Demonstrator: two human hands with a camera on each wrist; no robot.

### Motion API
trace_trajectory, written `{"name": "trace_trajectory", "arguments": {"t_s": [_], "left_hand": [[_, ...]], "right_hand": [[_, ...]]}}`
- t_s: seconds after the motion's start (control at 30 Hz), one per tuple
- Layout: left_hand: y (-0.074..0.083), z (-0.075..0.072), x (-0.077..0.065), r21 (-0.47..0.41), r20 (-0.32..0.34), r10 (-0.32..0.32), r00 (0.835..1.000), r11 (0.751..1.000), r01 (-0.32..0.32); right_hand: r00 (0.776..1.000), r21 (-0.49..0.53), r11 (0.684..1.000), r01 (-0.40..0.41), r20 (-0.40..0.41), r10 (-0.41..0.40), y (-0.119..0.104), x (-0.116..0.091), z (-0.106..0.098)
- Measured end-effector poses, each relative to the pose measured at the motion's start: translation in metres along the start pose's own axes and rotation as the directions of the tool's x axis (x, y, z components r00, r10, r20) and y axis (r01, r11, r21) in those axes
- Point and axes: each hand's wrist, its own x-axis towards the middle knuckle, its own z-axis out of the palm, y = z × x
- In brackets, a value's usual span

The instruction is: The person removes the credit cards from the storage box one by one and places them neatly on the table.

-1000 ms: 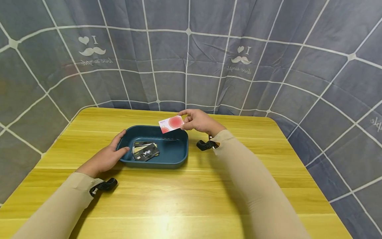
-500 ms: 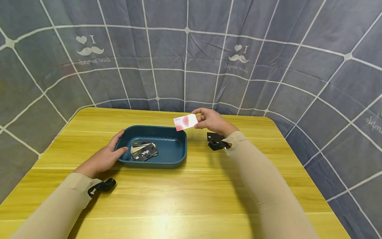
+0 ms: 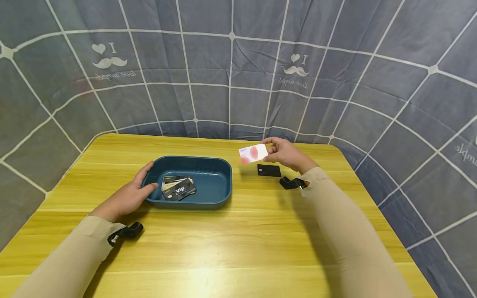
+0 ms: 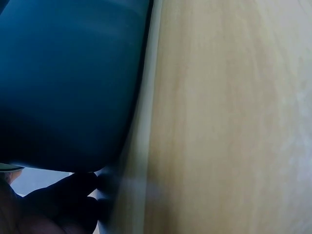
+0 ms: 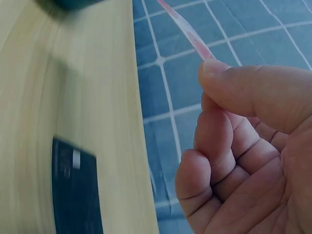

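Note:
My right hand (image 3: pixel 287 154) pinches a white card with pink-red circles (image 3: pixel 254 153) between thumb and fingers, in the air right of a dark blue plastic bin (image 3: pixel 224 182). In the right wrist view the card (image 5: pixel 187 31) appears nearly edge-on above the thumb. My left hand (image 3: pixel 128 194) holds the bin's left end, its thumb over the rim and its fingers along the outer side. Inside the bin lies a small overlapping pile of cards (image 3: pixel 179 189), a black "Vip" card on top. Beneath the right hand, a black card (image 3: pixel 269 170) lies flat on the table.
The yellow wood-grain table (image 3: pixel 186 248) extends around the bin, with rounded far corners. A grey-blue grid-patterned curtain (image 3: pixel 208 62) hangs behind it and at both sides. Black camera mounts (image 3: pixel 128 231) sit at both wrists.
My right hand has carried the pink-and-white card rightward, from over the bin's far right corner to beyond its right end. The black card on the table has come into view. The left hand stays put.

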Motion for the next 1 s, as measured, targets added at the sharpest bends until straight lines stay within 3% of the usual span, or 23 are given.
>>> {"name": "trace_trajectory", "arguments": {"t_s": [0.63, 1.0], "left_hand": [[0.001, -0.001, -0.002, 0.004, 0.0, 0.005, 1.0, 1.0, -0.005], [0.002, -0.001, -0.002, 0.025, 0.003, 0.009, 1.0, 1.0, -0.009]], "right_hand": [[0.979, -0.115, 0.98, -0.165, -0.138, 0.149, 0.062, -0.044, -0.053], [0.962, -0.172, 0.952, -0.252, -0.153, 0.227, 0.092, -0.064, -0.069]]}}
